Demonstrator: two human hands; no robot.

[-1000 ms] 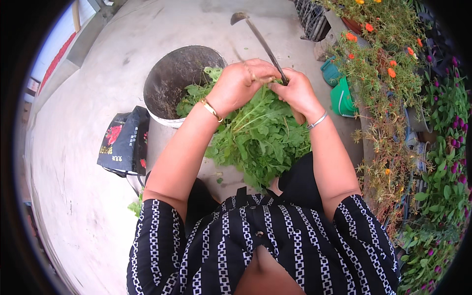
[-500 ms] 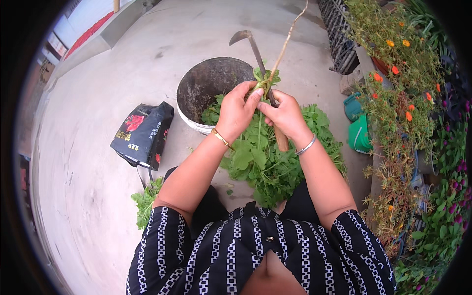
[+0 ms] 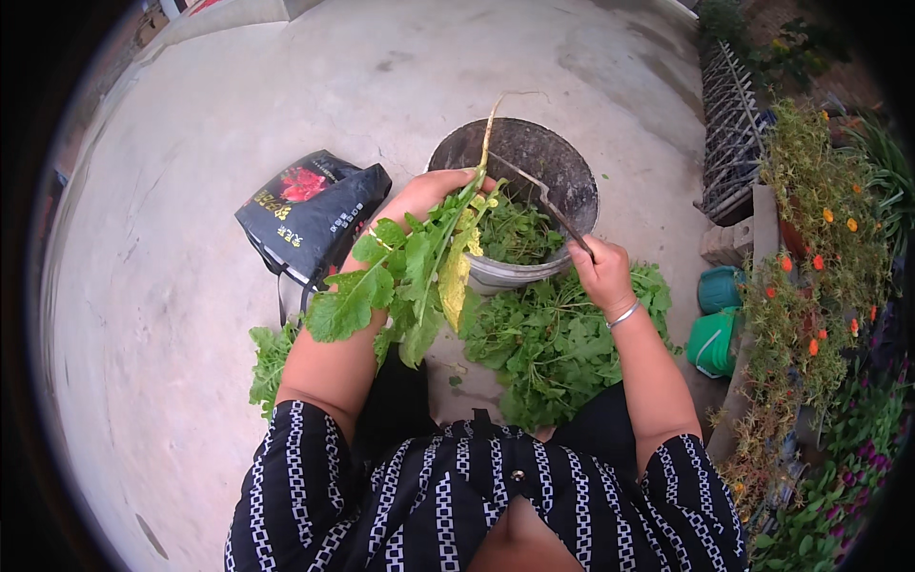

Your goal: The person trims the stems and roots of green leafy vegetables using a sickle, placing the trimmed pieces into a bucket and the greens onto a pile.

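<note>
My left hand (image 3: 434, 191) is closed round the crown of a leafy green plant (image 3: 410, 272). Its pale, thin root points up and away, while the leaves, one of them yellowed, hang back over my left forearm. In my right hand (image 3: 602, 274) is the handle of a sickle (image 3: 560, 212), most of the grip hidden by my fingers. The blade slants up and left, its tip close to the root; whether they touch I cannot tell. Both hands are around the rim of a dirty white bucket (image 3: 515, 275) with cut greens inside.
Between my knees and the bucket lies a heap of leafy greens (image 3: 562, 353). To the left a black bag (image 3: 310, 210) stands on the concrete floor, with more greens (image 3: 272, 367) below it. Green containers (image 3: 713, 341) and flowering plants (image 3: 810, 229) line the right side.
My hands have moved apart: the left tipped the plant's leaves over toward my left arm, and the right took the sickle rightward and lowered its blade beside the root. The view has shifted left.
</note>
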